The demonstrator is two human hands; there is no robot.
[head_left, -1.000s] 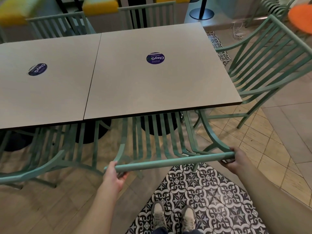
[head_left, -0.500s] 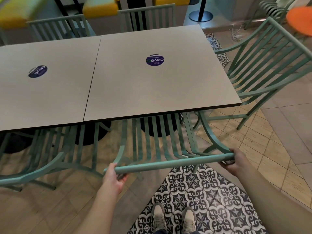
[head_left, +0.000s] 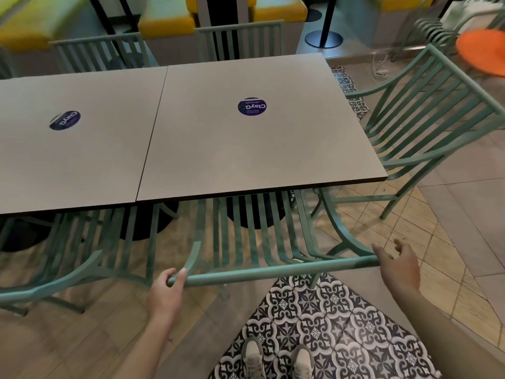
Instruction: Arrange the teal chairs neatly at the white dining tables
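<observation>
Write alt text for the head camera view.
A person's left hand grips the top rail of a teal chair pushed under a white table, while the right hand hovers open at the rail's other end. Another teal chair stands angled at the table's right side.

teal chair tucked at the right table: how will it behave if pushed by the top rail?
The teal chair looks like a rigid metal frame, so probably no flex. Open slats suggest moderate weight. Pushed high at the top rail, it may tip rather than slide.

Left hand (head_left: 166, 292) on teal chair (head_left: 273, 272) rail, right hand (head_left: 399, 265) open beside it
</observation>
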